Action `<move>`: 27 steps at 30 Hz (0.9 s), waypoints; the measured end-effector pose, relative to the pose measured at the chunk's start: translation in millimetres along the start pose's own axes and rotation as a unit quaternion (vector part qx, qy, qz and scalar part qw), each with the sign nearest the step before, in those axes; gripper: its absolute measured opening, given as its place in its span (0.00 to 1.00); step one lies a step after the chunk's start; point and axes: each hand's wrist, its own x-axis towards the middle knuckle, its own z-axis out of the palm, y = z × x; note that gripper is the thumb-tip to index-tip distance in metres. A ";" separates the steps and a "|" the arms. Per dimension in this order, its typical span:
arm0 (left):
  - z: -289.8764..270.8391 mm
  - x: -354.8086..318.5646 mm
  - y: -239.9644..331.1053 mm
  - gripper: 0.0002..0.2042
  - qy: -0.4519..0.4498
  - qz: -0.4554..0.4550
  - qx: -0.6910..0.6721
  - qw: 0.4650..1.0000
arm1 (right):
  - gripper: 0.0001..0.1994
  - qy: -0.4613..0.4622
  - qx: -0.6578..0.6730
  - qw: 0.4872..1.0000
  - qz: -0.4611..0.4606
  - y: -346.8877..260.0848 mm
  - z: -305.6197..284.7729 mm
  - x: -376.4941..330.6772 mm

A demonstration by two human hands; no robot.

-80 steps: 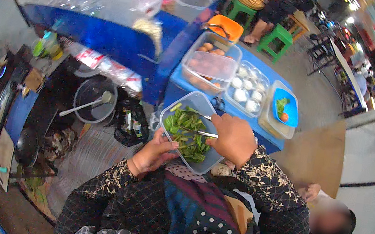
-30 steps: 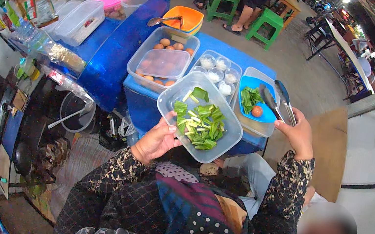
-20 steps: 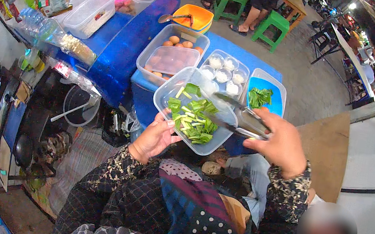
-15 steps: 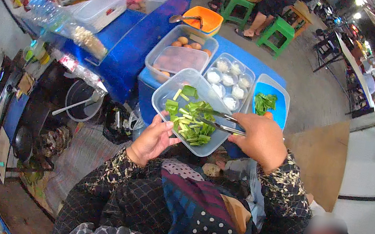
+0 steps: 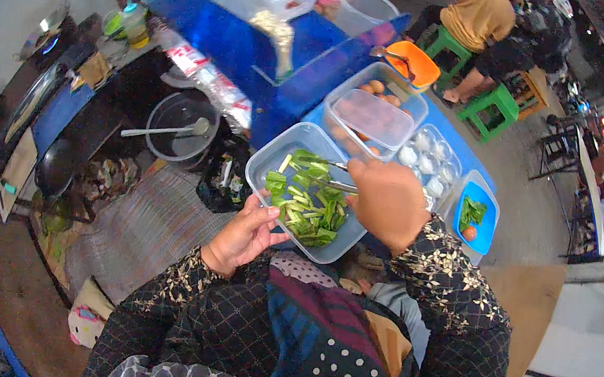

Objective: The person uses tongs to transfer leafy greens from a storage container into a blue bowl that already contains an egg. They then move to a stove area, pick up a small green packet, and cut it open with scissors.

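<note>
My left hand (image 5: 244, 236) grips the near left rim of a clear plastic container (image 5: 340, 251), thumb on the wall. Cut green leafy vegetables (image 5: 310, 210) with pale stems lie in it. From the right, my right hand (image 5: 389, 203) is closed round metal tongs (image 5: 336, 185), whose tips reach into the leaves. Whether a leaf is pinched between the tips I cannot tell. Beyond the container stands a lidded clear box of brown eggs (image 5: 374, 89). Beside that is a tray of small white-filled cups (image 5: 423, 157). A blue tray (image 5: 463, 230) holds some leaves and one egg.
An orange bowl (image 5: 419, 60) with a utensil sits at the back of the blue table. To the left are a blue counter (image 5: 210, 21), a clear tub with a ladle (image 5: 164, 105) and a wok (image 5: 54, 163). People sit on green stools (image 5: 490, 112) farther off.
My view has turned left, so the table items sit farther right. The container stays between my hands, and my right hand with the tongs has come closer over it.
</note>
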 end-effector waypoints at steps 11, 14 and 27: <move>-46.6 -68.9 51.2 0.27 0.010 0.062 -0.029 0.998 | 0.23 -0.184 0.011 0.973 -0.139 -102.8 -29.0 56.9; -55.1 -80.6 59.2 0.26 0.019 0.068 -0.024 0.997 | 0.21 -0.094 0.014 0.983 -0.160 -125.7 -3.2 77.1; -87.1 -118.9 91.7 0.28 0.083 0.166 -0.029 0.982 | 0.18 -0.164 0.029 0.976 -0.139 -164.1 -37.5 105.3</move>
